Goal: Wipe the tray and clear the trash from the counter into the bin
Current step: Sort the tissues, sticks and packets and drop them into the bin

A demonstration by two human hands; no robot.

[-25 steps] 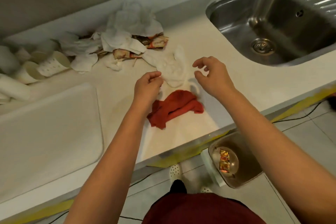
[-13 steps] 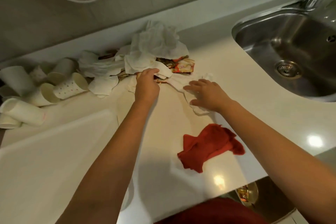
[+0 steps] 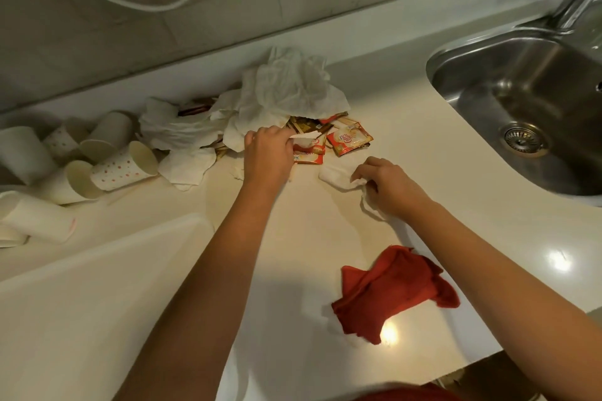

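On the counter (image 3: pixel 407 127), the left hand (image 3: pixel 267 153) pinches a sachet (image 3: pixel 309 148) at the trash pile (image 3: pixel 286 91), while the right hand (image 3: pixel 389 185) grips a crumpled tissue (image 3: pixel 337 176), probably gathering both for the bin; the tray (image 3: pixel 97 286) lies beside the left arm.

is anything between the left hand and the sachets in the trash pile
Nothing visible: the left hand is already on the red and white sachets, its fingers at a torn white packet edge. The crumpled white tissues lie behind them.
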